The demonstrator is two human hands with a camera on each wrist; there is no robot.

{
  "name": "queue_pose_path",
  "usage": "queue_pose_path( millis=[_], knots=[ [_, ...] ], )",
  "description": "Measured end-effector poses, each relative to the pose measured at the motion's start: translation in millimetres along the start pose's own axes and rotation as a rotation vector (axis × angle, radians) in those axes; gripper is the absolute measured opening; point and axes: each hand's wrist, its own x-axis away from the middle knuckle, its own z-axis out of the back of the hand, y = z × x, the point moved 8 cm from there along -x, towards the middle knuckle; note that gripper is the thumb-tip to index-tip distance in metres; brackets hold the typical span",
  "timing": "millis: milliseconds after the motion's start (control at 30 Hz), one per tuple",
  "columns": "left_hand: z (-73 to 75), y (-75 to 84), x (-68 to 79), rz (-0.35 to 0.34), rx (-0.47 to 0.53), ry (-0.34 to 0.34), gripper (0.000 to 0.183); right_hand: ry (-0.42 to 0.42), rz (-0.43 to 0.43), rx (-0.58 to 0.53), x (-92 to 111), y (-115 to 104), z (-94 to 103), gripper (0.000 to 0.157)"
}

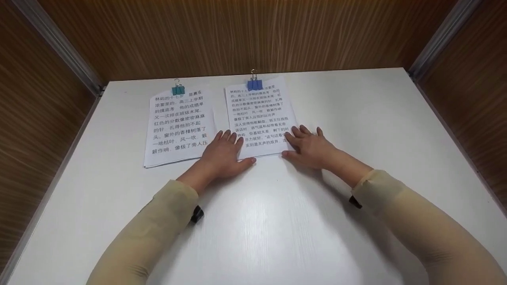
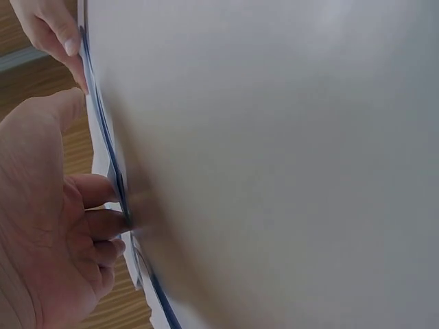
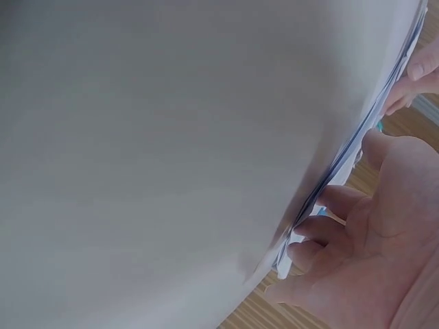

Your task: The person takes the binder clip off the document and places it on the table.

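Note:
A stack of printed sheets [image 1: 259,114] lies on the table under a blue binder clip [image 1: 255,84] at its top edge. My left hand [image 1: 223,156] rests at its lower left corner, fingers extended and thumb by the bottom edge. On the opposite side, my right hand [image 1: 311,148] touches the lower right edge with fingers spread. To the left lies a second printed stack [image 1: 178,126], held by a teal binder clip [image 1: 178,90]; my left fingers overlap its right side in the head view. Both wrist views show fingertips right at the sheets' edge, neither hand gripping.
The white table [image 1: 253,229] stretches toward me and out to both sides. A wood-grain panel [image 1: 253,35] stands behind it, with more panels at left and right joined by metal corner posts [image 1: 447,35]. Both clips sit near the table's back edge.

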Motion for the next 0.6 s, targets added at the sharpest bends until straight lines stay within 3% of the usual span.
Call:
queue_pose_path(
  millis=[600],
  knots=[
    [-8.1,28.1,24.7,-0.086,-0.005,-0.008,0.094,0.022,0.037,0.036,47,-11,-8.8,0.078]
  ],
)
